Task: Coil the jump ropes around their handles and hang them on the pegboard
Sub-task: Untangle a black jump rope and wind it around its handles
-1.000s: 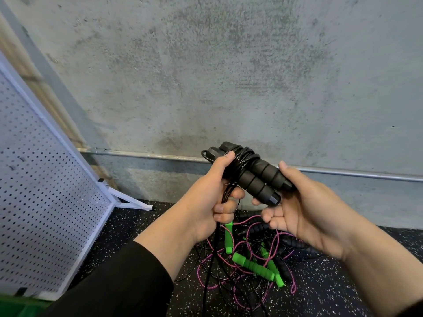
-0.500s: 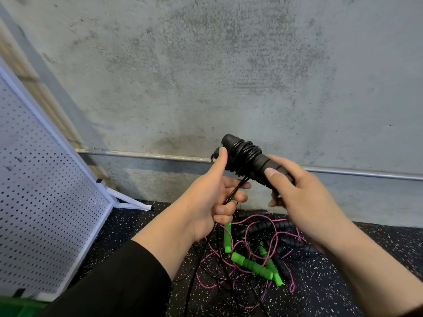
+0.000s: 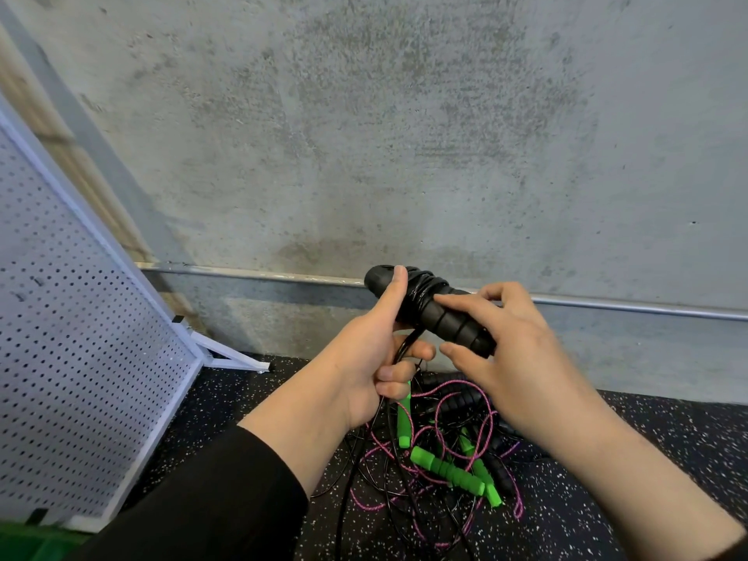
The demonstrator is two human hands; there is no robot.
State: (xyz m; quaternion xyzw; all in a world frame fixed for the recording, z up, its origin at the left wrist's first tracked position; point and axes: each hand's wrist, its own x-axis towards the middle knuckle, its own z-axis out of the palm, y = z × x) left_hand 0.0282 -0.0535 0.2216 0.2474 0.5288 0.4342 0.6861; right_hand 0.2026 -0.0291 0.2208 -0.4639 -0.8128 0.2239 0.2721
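The black handles (image 3: 433,313), partly wound with black cord, are held up before the concrete wall. The left hand (image 3: 370,358) grips their end, thumb pinning the coils so they cannot slip; the right hand (image 3: 506,350) curls around the other end, probably steadying it. Unwound ropes (image 3: 441,459) lie on the floor, pegboard (image 3: 73,358) nearby.
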